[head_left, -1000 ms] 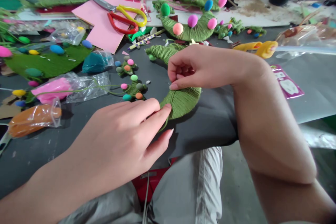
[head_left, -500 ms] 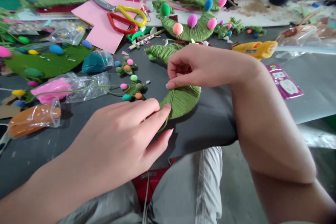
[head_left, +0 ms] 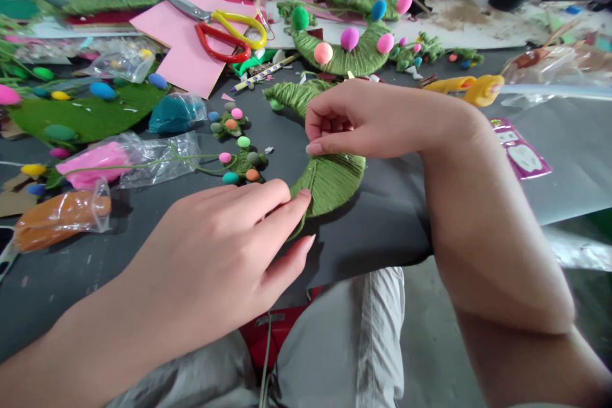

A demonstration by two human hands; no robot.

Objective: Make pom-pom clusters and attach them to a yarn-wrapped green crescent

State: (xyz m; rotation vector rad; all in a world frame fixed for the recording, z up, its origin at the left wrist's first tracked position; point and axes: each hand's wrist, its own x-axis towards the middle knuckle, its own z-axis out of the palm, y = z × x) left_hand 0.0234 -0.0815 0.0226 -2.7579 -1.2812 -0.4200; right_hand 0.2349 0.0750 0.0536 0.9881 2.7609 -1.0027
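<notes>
A crescent wrapped in green yarn [head_left: 337, 188] lies on the dark grey tabletop, partly covered by my hands. My left hand [head_left: 224, 242] rests at its lower left, fingers stretched out. One fingertip presses the wrapped surface, and the thumb stands apart over the table. A loose green strand hangs beside these fingers. Above the crescent's middle, my right hand [head_left: 349, 118] is bent at the wrist with its fingers curled. Its thumb and forefinger pinch the green yarn, which runs up the crescent towards them; the grip itself is partly hidden.
Scissors [head_left: 224, 35] lie on pink paper [head_left: 191, 70] at the back. Another green crescent with coloured balls [head_left: 344, 54] stands behind my right hand. Bagged pink clay [head_left: 95, 162] and orange clay [head_left: 62, 217] lie left. At right are a yellow glue gun [head_left: 482, 89] and a purple packet [head_left: 523, 150].
The thumb and fingertips of my right hand have shifted slightly to the right. My left hand and the crescent look the same.
</notes>
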